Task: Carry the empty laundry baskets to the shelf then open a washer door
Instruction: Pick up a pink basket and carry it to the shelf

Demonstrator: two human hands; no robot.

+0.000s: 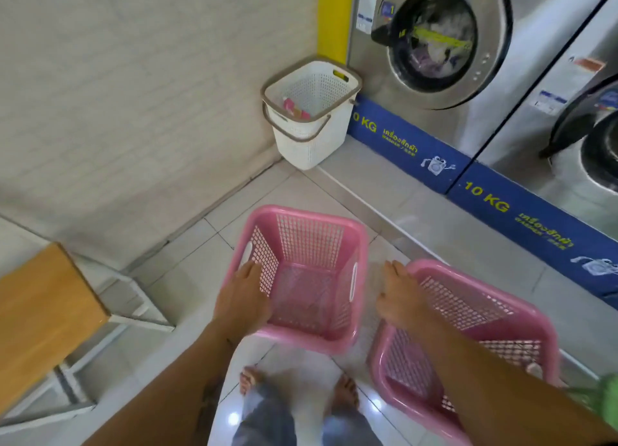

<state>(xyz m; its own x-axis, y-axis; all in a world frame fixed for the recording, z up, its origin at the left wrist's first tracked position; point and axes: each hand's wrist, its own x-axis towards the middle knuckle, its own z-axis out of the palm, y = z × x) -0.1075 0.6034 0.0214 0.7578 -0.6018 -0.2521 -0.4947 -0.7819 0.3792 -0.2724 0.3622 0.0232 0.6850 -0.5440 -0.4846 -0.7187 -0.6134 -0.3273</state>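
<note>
Two empty pink laundry baskets stand on the tiled floor in front of my feet. My left hand (242,300) lies over the left rim of the left pink basket (311,271), close to its handle slot, and holds that rim. My right hand (398,298) grips the near-left corner of the right pink basket (468,338). A steel washer (434,44) stands ahead at the upper right, its round door shut with laundry behind the glass. A second washer (595,151) shows at the right edge. No shelf is in view.
A white perforated basket (311,111) with a brown rim stands in the corner beside the first washer, with small pink items inside. A wooden bench (43,311) on a white frame is at the left. The washers sit on a raised tiled step (384,184) with a blue base strip.
</note>
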